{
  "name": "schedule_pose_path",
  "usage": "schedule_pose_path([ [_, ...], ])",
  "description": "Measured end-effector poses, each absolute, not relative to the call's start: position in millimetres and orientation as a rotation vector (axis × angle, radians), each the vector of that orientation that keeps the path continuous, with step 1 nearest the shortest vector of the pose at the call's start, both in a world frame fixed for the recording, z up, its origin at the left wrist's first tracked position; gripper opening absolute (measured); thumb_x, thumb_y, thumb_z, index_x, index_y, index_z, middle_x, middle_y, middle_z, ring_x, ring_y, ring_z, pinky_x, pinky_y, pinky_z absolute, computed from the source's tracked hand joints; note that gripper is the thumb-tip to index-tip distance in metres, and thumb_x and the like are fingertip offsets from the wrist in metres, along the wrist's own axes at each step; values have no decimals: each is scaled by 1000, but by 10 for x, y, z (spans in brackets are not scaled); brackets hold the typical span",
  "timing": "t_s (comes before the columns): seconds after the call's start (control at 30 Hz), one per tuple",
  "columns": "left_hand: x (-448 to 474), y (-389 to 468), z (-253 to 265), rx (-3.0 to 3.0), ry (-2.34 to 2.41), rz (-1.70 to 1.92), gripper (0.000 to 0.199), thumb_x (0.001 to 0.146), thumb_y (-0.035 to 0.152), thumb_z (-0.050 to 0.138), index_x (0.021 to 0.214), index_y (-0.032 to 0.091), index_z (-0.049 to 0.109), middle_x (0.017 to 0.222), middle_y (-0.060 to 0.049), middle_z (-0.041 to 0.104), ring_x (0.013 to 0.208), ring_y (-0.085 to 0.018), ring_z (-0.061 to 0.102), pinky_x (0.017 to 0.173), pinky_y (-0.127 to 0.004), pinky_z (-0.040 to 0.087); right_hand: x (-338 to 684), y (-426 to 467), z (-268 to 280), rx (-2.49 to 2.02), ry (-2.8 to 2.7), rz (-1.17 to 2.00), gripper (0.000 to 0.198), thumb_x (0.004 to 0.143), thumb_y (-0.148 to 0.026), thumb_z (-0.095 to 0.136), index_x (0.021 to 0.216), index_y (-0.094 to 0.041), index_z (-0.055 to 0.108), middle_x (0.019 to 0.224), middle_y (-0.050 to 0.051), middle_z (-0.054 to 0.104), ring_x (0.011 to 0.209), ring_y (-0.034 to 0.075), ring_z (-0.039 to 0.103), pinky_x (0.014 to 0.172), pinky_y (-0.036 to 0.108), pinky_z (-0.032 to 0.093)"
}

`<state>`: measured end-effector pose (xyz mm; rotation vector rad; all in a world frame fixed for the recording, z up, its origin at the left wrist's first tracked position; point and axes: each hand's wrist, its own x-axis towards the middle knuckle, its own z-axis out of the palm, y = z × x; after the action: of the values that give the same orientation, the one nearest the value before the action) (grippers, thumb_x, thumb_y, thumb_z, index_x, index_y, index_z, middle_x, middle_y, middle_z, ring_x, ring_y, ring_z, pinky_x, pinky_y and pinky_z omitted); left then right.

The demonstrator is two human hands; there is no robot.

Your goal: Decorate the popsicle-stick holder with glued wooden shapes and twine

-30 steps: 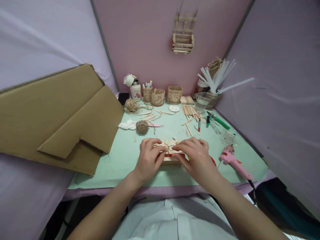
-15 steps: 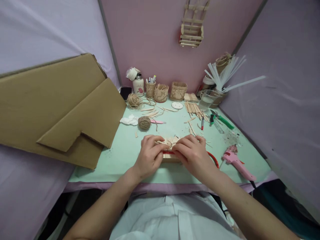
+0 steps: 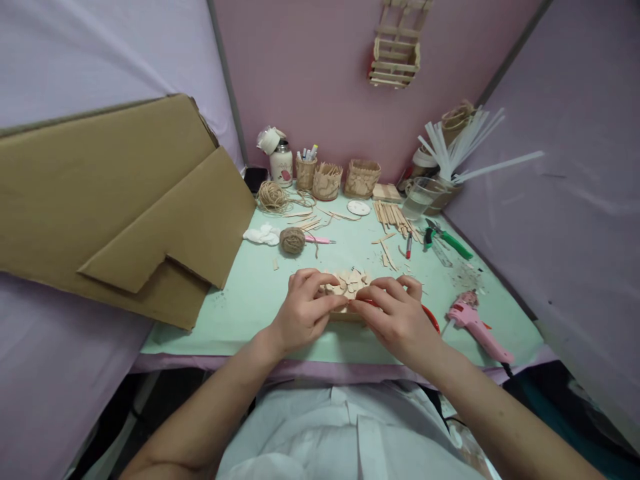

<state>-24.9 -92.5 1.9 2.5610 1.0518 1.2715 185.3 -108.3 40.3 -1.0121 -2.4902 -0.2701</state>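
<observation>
Left hand (image 3: 306, 312) and right hand (image 3: 397, 319) meet fingertip to fingertip, fingers curled, thumbs and index fingers drawn nearly together; whether a small piece is pinched between them can't be told, fingers cover it. Pale wooden base (image 3: 346, 318) sits low between the two hands, front edge showing under the fingertips, long axis running side to side, about equally near either hand. Wood chips (image 3: 353, 281) heaped on it just beyond the fingertips, between the hands. Red curved handle (image 3: 431, 320) pokes out past the right hand, partly hidden behind it; rest of that tool unclear. Further out, right: pink glue gun (image 3: 477, 327) near the right forearm, nozzle end away from the person; green-handled pliers (image 3: 456, 245) and red marker (image 3: 409, 247) beyond. Ahead-left: brown twine ball (image 3: 292, 241) with pink pen-like tool (image 3: 320, 241) just beside it, white tissue (image 3: 263, 235) on its other side. Farther back, loose stick pile (image 3: 393, 217) near clear cup (image 3: 420, 200). Far left, big cardboard sheet (image 3: 125, 180), tilted over the table edge.
</observation>
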Motion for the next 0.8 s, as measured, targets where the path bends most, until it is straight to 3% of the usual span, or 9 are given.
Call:
schedule_pose_path([
  [0.43,-256,-931,1,2624,985,1340,31,80,6,51,95,25,71,110,-7,61,105,-24,42,88,-40,41,1906,-1114,292,-930,-2475,-383,21,95,-17,48,109,-21,63,97,4,69,98,20,51,86,39,26],
  [0.8,-243,-933,10,2669,983,1336,30,78,7,52,93,25,71,108,-7,63,104,-24,42,90,-43,40,1924,-1171,317,-1010,-2362,-206,20,94,-18,49,108,-22,63,98,4,70,94,20,54,82,39,28],
])
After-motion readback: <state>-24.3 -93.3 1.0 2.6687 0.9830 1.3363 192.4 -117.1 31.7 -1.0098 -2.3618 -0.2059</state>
